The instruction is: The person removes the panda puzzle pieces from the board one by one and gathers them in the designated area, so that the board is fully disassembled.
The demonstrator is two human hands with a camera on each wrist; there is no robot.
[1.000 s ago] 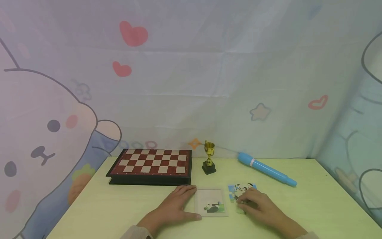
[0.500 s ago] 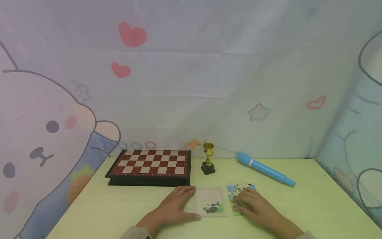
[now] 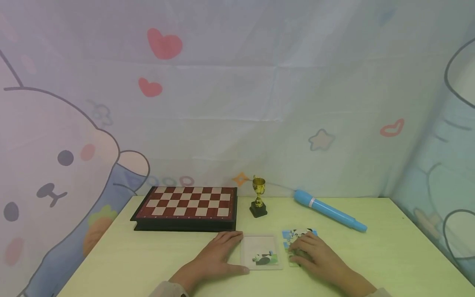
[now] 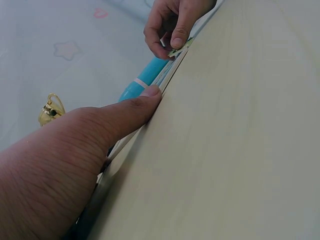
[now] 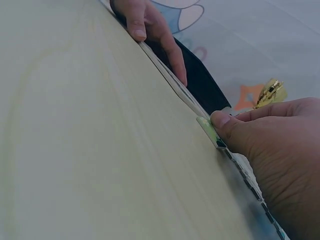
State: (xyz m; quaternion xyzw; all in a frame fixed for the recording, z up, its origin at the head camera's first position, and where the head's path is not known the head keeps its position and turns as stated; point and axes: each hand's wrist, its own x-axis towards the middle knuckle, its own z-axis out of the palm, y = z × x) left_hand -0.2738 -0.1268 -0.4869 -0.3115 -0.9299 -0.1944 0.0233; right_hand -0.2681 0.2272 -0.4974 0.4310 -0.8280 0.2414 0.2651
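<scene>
In the head view my left hand (image 3: 219, 256) rests on the table with its fingers straight. Its fingertips lie at the upper left corner of a white square puzzle frame (image 3: 263, 267), its thumb at the lower left corner. Inside the frame, at the bottom, lies a panda-printed puzzle piece (image 3: 265, 258). To the right, my right hand (image 3: 317, 256) pinches a green puzzle piece (image 5: 211, 132), which stands out past the thumb in the right wrist view. Other blue and white panda pieces (image 3: 290, 234) lie beyond that hand, partly covered by its fingers.
A red and white chessboard box (image 3: 191, 204) stands behind the left hand. Further back are a small gold trophy (image 3: 258, 197) on a black base and a thick blue marker-shaped stick (image 3: 330, 209). A printed cloth (image 3: 222, 103) hangs behind the table.
My right hand has moved slightly left, and the green piece under its fingers has shifted with it. The left hand and the frame have stayed put.
</scene>
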